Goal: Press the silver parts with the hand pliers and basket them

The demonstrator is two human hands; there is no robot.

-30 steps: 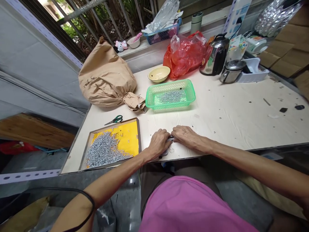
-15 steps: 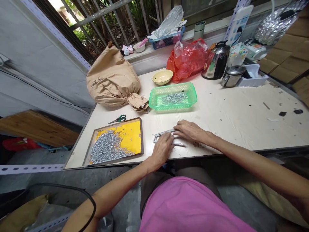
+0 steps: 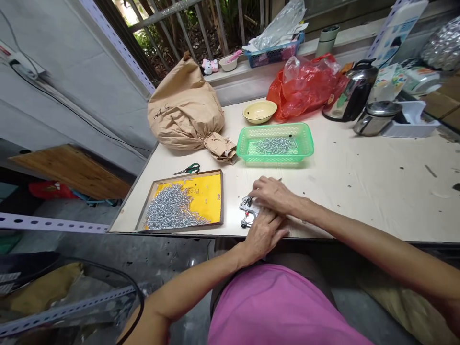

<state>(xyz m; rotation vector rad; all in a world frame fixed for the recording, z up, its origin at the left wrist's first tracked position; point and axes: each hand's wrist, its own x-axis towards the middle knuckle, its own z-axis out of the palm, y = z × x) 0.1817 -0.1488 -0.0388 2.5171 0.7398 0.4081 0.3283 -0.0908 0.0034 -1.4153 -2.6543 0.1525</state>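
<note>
Fingers (image 3: 256,190) of the right hand (image 3: 275,195) and left hand (image 3: 262,234) are curled over one metal tool (image 3: 252,209), head toward nine o'clock, any firm grip untellable, so it might be nudged off the bench (image 3: 377,191) at six o'clock by overlapping hands, with one green basket (image 3: 275,157) counted at twelve, one tray (image 3: 222,197) at nine.

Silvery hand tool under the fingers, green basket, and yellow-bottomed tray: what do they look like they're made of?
Hand tool: probably metal, judging by its silvery sheen; partly covered, so the rest can't be judged.
Green basket: likely plastic, see-through and slightly shiny, with patterned sides.
Tray: perhaps cardboard, with thin brown edges and a lettered yellow bottom; thin wood is possible.
</note>
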